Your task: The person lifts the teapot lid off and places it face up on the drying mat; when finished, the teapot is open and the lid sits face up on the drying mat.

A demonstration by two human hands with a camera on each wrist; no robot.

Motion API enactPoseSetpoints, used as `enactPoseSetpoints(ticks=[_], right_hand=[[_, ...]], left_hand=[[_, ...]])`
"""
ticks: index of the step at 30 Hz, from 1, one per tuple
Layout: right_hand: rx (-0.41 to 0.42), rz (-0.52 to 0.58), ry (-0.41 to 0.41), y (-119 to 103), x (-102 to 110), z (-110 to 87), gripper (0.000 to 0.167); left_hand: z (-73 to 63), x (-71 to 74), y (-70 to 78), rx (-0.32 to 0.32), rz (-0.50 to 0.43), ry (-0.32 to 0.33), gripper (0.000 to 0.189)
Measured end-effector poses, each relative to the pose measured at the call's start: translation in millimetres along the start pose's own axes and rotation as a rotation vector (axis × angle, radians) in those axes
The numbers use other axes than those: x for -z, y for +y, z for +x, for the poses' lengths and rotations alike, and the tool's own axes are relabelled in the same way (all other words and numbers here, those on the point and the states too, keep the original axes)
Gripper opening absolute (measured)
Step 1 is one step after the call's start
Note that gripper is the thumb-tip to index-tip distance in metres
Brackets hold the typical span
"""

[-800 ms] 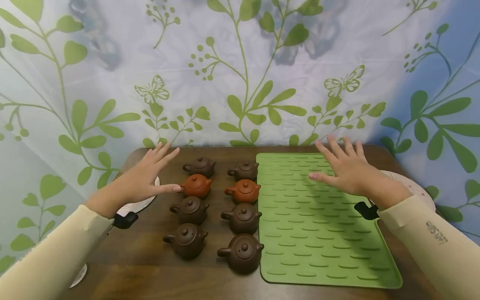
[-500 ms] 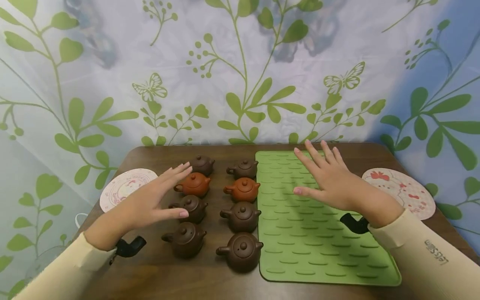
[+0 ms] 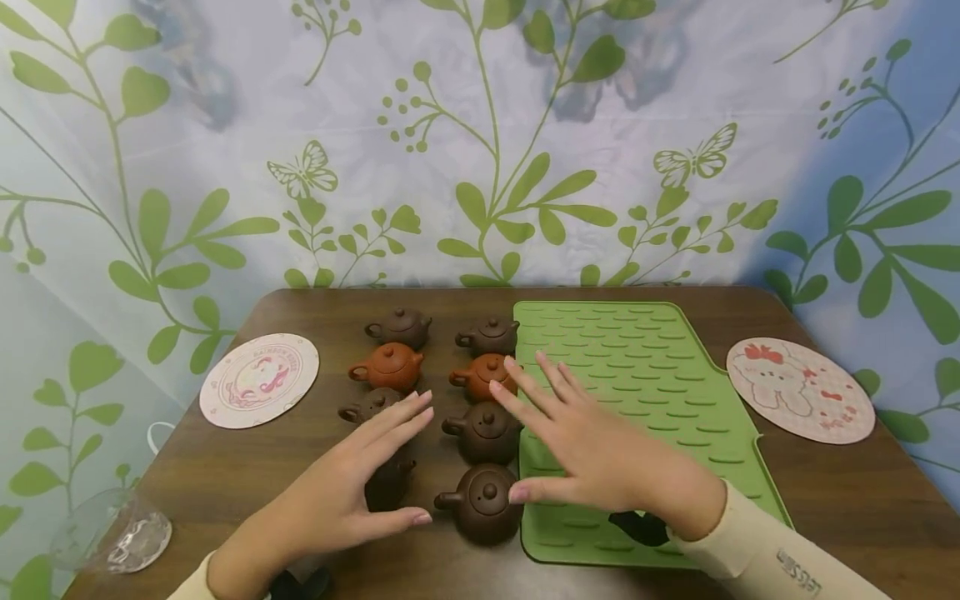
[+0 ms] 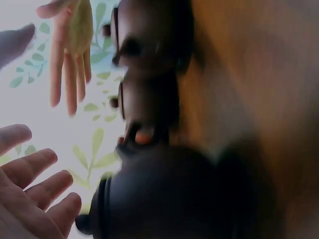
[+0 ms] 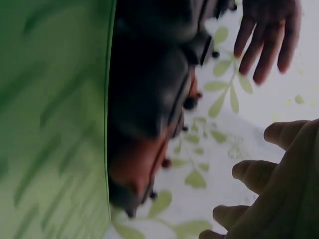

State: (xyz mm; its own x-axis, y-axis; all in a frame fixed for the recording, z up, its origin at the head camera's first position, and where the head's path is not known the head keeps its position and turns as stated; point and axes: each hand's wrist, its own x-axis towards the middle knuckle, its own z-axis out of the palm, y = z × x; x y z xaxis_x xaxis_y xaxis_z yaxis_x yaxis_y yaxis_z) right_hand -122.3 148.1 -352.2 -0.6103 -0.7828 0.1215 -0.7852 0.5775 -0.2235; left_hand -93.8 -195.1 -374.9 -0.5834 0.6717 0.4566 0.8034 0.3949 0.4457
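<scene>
Head view, from the left side, shows a clear glass object (image 3: 138, 542) near the edge of the brown table (image 3: 217, 483). Behind it lies a pink-printed round mat (image 3: 259, 381).

Next comes my left hand (image 3: 330, 492). It is released: the fingers are extended, the thumb is apart, and it grasps nothing. It hides a large part of the front left teapot (image 3: 385, 487) and a little of the dark teapot (image 3: 367, 405) behind that one. Whether I touch them I cannot tell, because the left wrist view is blurred. Farther back in this column stand an orange teapot (image 3: 390, 367) and a small brown teapot (image 3: 402, 327).

To the right is the second column, upright too, with the same order of colours: the front right teapot (image 3: 486, 512), another dark one, an orange one and a brown one at the back. All four stand along the left edge of the green mat (image 3: 637, 333).

My right hand (image 3: 600, 450) is above this edge, also released, with fingers spread. Its thumb tip appears near the front right teapot. In the right wrist view, background shows between my fingers and the teapots.

Rightmost, beside the green mat, lies a rabbit-printed round mat (image 3: 817, 400).
</scene>
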Motion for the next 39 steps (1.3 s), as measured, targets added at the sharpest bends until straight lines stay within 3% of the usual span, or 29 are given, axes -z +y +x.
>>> enactPoseSetpoints(ticks=[6, 11, 14, 19, 25, 30, 39], right_hand=[[0.115, 0.033, -0.037, -12.9, -14.4, 6.0, 0.098], [0.210, 0.065, 0.002, -14.5, -22.3, 9.0, 0.090], [0.234, 0.103, 0.019, -14.4, -25.4, 8.3, 0.084], [0.306, 0.141, 0.076, -14.0, -33.0, 9.4, 0.072], [0.392, 0.164, 0.160, -13.9, -43.3, 12.4, 0.045], [0.389, 0.193, 0.167, -13.5, -48.0, 13.1, 0.029], [0.368, 0.211, 0.214, -12.7, -51.9, 14.6, 0.020]], left_hand=[[2.4, -22.7, 7.6, -0.057, -0.008, 0.070, 0.076], [7.3, -36.7, 6.4, -0.160, -0.027, 0.134, 0.049], [8.5, -42.1, 6.3, -0.180, -0.042, 0.153, 0.041], [6.6, -47.3, 6.1, -0.146, -0.053, 0.173, 0.039], [2.9, -49.8, 3.2, -0.114, -0.047, 0.173, 0.038], [1.3, -51.4, 2.0, -0.110, -0.044, 0.169, 0.035], [0.3, -55.8, 2.9, -0.083, -0.034, 0.179, 0.031]])
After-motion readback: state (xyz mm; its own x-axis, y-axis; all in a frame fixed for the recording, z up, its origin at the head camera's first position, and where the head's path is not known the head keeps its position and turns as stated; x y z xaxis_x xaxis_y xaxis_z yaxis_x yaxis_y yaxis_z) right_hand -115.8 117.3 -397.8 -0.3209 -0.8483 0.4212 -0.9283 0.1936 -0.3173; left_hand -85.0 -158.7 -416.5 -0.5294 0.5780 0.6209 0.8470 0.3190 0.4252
